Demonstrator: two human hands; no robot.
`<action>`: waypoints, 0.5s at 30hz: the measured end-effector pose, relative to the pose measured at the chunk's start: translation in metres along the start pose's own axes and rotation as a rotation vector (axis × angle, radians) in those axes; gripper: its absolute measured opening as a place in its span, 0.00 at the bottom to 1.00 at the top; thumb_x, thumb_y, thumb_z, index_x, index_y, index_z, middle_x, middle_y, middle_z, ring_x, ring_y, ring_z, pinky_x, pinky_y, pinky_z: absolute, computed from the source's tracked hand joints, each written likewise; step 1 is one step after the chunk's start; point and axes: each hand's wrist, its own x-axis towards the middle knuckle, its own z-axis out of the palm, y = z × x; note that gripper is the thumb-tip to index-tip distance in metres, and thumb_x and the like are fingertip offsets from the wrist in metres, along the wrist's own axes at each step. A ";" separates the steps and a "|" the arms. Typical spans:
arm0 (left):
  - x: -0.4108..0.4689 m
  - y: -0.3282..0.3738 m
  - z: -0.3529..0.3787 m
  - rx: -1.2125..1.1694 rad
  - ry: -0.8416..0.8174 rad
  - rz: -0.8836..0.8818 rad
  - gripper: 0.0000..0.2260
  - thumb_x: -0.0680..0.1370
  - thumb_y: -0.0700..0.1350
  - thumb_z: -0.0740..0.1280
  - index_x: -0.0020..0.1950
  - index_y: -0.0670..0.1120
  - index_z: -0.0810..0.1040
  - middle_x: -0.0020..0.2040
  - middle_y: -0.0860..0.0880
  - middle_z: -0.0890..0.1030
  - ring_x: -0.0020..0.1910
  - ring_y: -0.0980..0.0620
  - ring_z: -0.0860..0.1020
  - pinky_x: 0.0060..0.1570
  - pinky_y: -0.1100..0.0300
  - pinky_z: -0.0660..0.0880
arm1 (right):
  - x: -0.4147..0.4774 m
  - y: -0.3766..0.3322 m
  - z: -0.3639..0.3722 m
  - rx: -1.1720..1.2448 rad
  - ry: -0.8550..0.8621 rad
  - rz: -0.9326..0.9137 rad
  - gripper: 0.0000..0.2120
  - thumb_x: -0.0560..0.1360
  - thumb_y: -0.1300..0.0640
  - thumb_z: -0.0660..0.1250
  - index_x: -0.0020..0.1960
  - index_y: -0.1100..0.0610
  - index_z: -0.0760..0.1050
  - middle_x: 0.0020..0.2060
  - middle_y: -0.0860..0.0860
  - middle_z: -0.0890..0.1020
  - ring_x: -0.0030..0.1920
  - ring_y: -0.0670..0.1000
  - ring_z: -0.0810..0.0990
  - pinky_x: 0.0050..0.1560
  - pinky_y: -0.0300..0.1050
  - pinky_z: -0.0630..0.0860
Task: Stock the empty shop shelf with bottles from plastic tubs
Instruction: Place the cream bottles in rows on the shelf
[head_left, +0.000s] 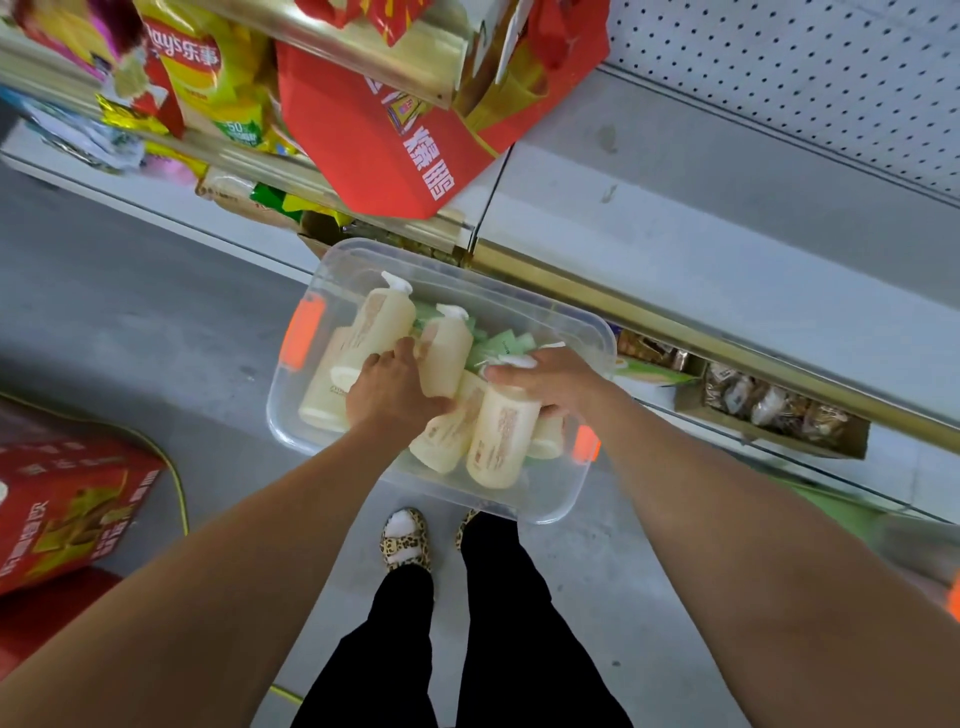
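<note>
A clear plastic tub (332, 270) with orange latches stands on the floor by the shelf, holding several cream pump bottles and green packets. My left hand (389, 392) is inside it, fingers curled around one cream bottle (447, 353) lying near the middle. My right hand (545, 382) grips the pump end of another cream bottle (501, 441) that points toward me. Further bottles (379, 322) lie along the tub's left side. The bare white shelf (701, 208) with a pegboard back runs at the upper right.
A red gift bag (379, 140) and crisp packets (208, 67) fill the shelves at upper left. A red carton (67, 504) sits on the floor at left. A cardboard tray of snacks (769, 410) lies on the low shelf right of the tub. My feet (405, 540) stand just behind the tub.
</note>
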 end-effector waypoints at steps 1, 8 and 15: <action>-0.002 0.001 0.003 0.006 -0.023 -0.002 0.40 0.66 0.62 0.76 0.70 0.49 0.62 0.58 0.43 0.76 0.60 0.42 0.74 0.51 0.48 0.74 | 0.004 0.001 -0.001 0.061 0.040 0.030 0.34 0.58 0.34 0.79 0.55 0.55 0.78 0.49 0.50 0.85 0.46 0.50 0.85 0.50 0.51 0.83; -0.034 -0.021 0.054 -0.119 -0.069 0.037 0.32 0.72 0.48 0.75 0.72 0.50 0.64 0.62 0.47 0.75 0.59 0.44 0.76 0.51 0.50 0.74 | 0.002 0.017 0.006 0.221 0.185 -0.021 0.24 0.66 0.37 0.76 0.53 0.52 0.81 0.44 0.46 0.81 0.47 0.48 0.79 0.51 0.43 0.74; -0.023 -0.028 0.058 -0.353 -0.046 -0.015 0.32 0.72 0.56 0.73 0.73 0.51 0.68 0.60 0.48 0.74 0.55 0.48 0.77 0.53 0.55 0.74 | 0.021 0.010 -0.008 0.027 0.253 -0.058 0.24 0.71 0.35 0.71 0.33 0.57 0.78 0.28 0.49 0.77 0.31 0.49 0.77 0.38 0.42 0.70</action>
